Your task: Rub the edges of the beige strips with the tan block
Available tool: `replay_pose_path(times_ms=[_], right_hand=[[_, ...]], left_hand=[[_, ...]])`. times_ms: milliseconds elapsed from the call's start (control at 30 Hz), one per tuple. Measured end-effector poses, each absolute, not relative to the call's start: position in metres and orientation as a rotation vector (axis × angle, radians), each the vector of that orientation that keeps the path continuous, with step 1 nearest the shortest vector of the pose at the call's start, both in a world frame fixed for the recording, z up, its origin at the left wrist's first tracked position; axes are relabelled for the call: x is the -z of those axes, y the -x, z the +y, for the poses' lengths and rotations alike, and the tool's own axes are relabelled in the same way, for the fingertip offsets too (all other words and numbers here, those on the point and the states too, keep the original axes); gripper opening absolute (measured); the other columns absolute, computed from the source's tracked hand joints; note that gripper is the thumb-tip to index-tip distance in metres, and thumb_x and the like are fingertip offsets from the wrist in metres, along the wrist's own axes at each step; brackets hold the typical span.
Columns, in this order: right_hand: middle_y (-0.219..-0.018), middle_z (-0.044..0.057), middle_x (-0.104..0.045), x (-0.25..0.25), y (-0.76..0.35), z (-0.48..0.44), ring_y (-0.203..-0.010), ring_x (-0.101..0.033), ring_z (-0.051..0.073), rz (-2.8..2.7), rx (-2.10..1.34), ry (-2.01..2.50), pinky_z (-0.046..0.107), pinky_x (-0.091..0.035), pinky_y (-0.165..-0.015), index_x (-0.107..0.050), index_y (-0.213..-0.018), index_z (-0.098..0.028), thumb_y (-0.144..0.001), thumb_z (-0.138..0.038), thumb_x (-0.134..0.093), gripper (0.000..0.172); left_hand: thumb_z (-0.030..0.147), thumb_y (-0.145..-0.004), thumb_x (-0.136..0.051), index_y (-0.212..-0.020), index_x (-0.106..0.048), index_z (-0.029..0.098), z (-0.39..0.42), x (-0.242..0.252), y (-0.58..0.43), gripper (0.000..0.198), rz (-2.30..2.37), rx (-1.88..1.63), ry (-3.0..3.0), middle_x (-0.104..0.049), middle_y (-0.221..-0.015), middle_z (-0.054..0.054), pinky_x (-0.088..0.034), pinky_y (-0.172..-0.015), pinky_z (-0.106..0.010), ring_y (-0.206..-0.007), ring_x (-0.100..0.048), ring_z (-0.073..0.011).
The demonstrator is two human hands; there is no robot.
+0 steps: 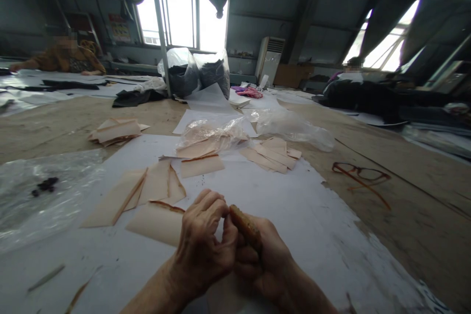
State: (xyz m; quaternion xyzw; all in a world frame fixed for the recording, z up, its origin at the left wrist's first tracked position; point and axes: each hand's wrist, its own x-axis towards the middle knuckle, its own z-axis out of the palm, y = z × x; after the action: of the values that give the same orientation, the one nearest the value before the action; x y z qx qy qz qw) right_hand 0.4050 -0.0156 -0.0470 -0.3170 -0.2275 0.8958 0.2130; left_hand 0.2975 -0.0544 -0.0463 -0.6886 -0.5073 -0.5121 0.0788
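A brown, oblong piece with a rough, mottled face (246,228) is between my hands, low in the middle of the head view; its exact kind I cannot make out. My right hand (270,250) is closed around it from the right, fingers curled underneath. The thumb and forefinger of my left hand (206,238) are pinched at its upper end. Just left of my left hand lie a beige paper piece with a brown edge (158,223) and several more beige pieces (156,181), on white paper sheeting (279,196).
Crumpled clear plastic (217,130) lies ahead over more beige pieces. Fanned beige pieces (274,154) sit right of it, a stack (116,130) left. Eyeglasses (362,174) rest on the brown tabletop. Plastic with dark bits (46,186) is at left. Two people are at the back.
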Motion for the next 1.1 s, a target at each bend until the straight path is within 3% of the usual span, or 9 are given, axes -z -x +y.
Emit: replay_pose_path(times_ms=[500, 800, 1100], right_hand=[[-0.039, -0.010, -0.031, 0.048, -0.405, -0.016, -0.031, -0.016, -0.002, -0.650, -2.445, 0.772, 0.011, -0.008, -0.029, -0.042, -0.059, -0.015, -0.054, -0.017, -0.057, 0.016], [-0.043, -0.007, -0.035, 0.044, -0.412, -0.013, -0.029, -0.017, -0.002, -0.478, -2.569, 0.823, 0.010, -0.007, -0.028, -0.048, -0.064, -0.013, -0.063, -0.017, -0.049, 0.004], [-0.047, -0.005, -0.036, 0.054, -0.417, -0.003, -0.030, -0.020, -0.002, -0.193, -2.713, 0.492, 0.008, -0.008, -0.028, -0.049, -0.067, -0.010, -0.067, -0.015, -0.043, 0.008]], left_hand=[[0.005, -0.066, -0.042, -0.060, -0.042, 0.015, -0.049, 0.051, -0.303, 0.012, -1.606, 1.416, 1.930, -0.043, -0.062, -0.004, -0.042, -0.064, -0.034, -0.067, -0.044, -0.0177], [0.008, -0.068, -0.044, -0.060, -0.044, 0.017, -0.047, 0.047, -0.279, 0.012, -1.686, 1.370, 1.763, -0.047, -0.063, -0.003, -0.042, -0.065, -0.032, -0.070, -0.049, -0.0176], [0.016, -0.078, -0.048, -0.074, -0.058, 0.018, -0.052, 0.039, -0.294, 0.011, -1.712, 1.727, 2.106, -0.060, -0.078, -0.001, -0.044, -0.072, -0.023, -0.078, -0.055, -0.0122]])
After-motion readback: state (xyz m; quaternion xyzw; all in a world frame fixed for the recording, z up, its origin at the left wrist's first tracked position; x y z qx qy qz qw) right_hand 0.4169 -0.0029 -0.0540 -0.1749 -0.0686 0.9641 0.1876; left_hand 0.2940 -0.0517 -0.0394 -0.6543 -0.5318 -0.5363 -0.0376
